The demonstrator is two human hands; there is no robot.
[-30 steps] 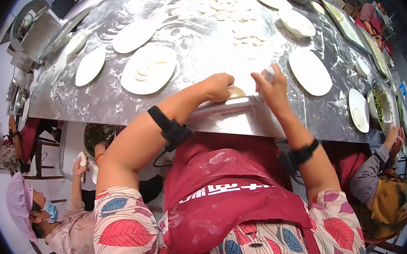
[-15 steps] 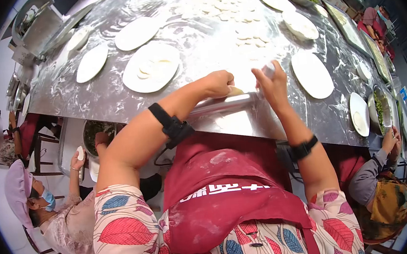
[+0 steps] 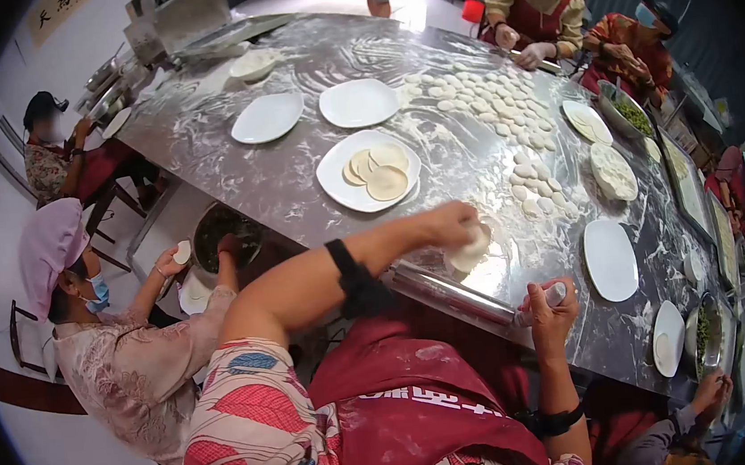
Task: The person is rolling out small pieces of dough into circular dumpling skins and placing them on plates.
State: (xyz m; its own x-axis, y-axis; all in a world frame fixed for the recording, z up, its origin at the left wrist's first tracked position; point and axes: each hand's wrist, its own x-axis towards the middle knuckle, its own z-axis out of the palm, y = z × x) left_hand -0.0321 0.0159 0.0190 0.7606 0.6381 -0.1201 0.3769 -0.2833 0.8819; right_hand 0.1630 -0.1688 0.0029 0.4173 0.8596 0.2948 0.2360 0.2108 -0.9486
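Note:
My left hand point(image 3: 451, 225) is closed on the rim of a thin round dough wrapper point(image 3: 471, 254), slightly blurred, over the floured steel table. My right hand point(image 3: 549, 310) is wrapped round a short, pale rolling pin point(image 3: 558, 292) near the front edge; its rounded end sticks out past the fingers. A shiny rounded metal strip point(image 3: 455, 294) runs along the edge between my hands. Left of my hands, a white plate point(image 3: 329, 183) holds several rolled wrappers point(image 3: 386, 182). Flattened dough pieces point(image 3: 540, 182) lie beyond my hands.
Many more dough pieces point(image 3: 485, 100) cover the table's middle. White plates point(image 3: 267, 117) and a bowl of flour point(image 3: 613, 172) stand around. At left, a person in a pink cap point(image 3: 52, 254) holds a wrapper beside a bowl of filling point(image 3: 220, 234). Others work at the far right and right edge.
The view has swung, showing more of the far side of the table. My left hand has lifted the wrapper away from the edge; my right hand has lowered with the rolling pin.

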